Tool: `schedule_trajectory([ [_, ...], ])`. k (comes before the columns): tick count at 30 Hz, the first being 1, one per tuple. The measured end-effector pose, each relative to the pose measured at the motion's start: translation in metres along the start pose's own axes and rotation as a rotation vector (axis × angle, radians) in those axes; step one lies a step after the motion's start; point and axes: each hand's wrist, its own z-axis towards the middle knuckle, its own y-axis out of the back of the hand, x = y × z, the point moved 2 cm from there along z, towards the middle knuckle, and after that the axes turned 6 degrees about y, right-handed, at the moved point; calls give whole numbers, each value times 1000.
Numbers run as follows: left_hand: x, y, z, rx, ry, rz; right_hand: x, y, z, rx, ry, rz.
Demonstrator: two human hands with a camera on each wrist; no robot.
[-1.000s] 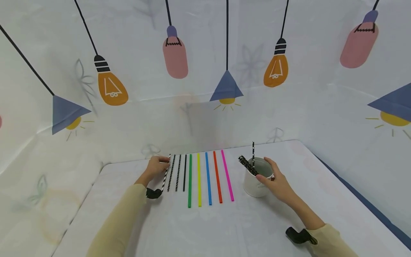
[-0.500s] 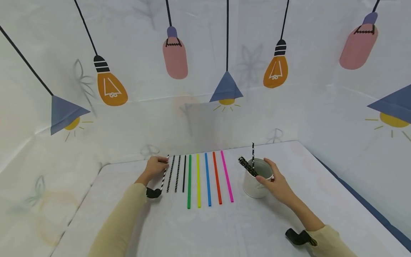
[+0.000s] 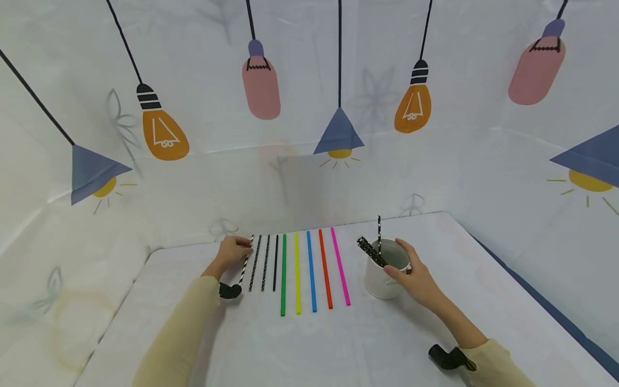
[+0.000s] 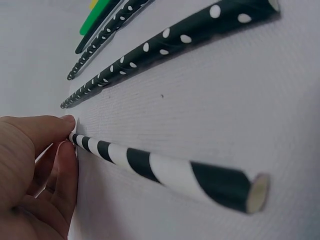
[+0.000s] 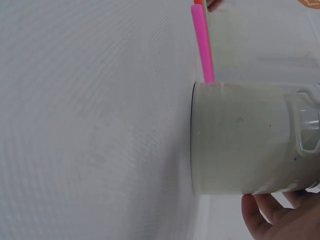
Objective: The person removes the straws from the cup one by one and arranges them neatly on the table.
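In the head view, my left hand [image 3: 231, 253] pinches the far end of a black-and-white striped paper straw [image 3: 245, 264], leftmost in a row on the table. The left wrist view shows thumb and fingertip at that end; the near end of the striped straw [image 4: 170, 167] is uncovered. My right hand [image 3: 419, 279] grips a white metal pail [image 3: 382, 285] at its right side, thumb near the front rim. The pail stands upright; a bundle of black straws with white dots [image 3: 371, 251] leans left in it, and one patterned straw [image 3: 379, 234] stands at the back.
Right of the striped straw lie two black dotted straws [image 3: 265, 263], a thin black straw [image 3: 275, 263], then green [image 3: 283, 274], yellow [image 3: 297, 274], blue [image 3: 311, 271], red [image 3: 325, 269] and pink [image 3: 340, 266] straws. A lamp-printed sheet [image 3: 300, 183] hangs behind the white table [image 3: 314, 349].
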Motion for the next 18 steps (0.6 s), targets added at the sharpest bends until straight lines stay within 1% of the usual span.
schedule_trajectory([
  [7, 2, 1, 1, 9, -35, 8, 4, 0, 1, -4, 3, -11],
  [15, 2, 4, 0, 13, -25, 23, 7, 1, -1, 9, -7, -5],
  [18, 2, 5, -1, 17, -21, -4, 8, 1, -1, 8, -4, -4],
])
